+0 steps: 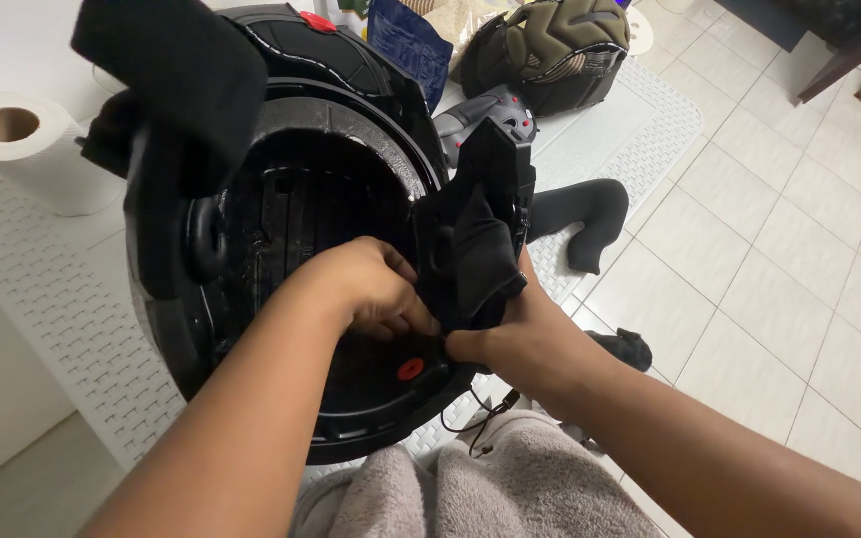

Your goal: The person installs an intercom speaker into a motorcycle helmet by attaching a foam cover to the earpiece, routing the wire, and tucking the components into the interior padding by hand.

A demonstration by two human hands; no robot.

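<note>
Black helmet (281, 239) upturned at centre, opening toward the camera. Left hand (366, 289) curled inside, fingers pinching the black cheek pad (470, 249) at three o'clock; right hand (510, 344) grips that pad from beneath. Paper roll (27, 149) at ten o'clock.

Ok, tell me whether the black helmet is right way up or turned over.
Turned over: the black helmet shows its hollow inside to the camera, and the left hand reaches into it beside the black cheek pad.
</note>
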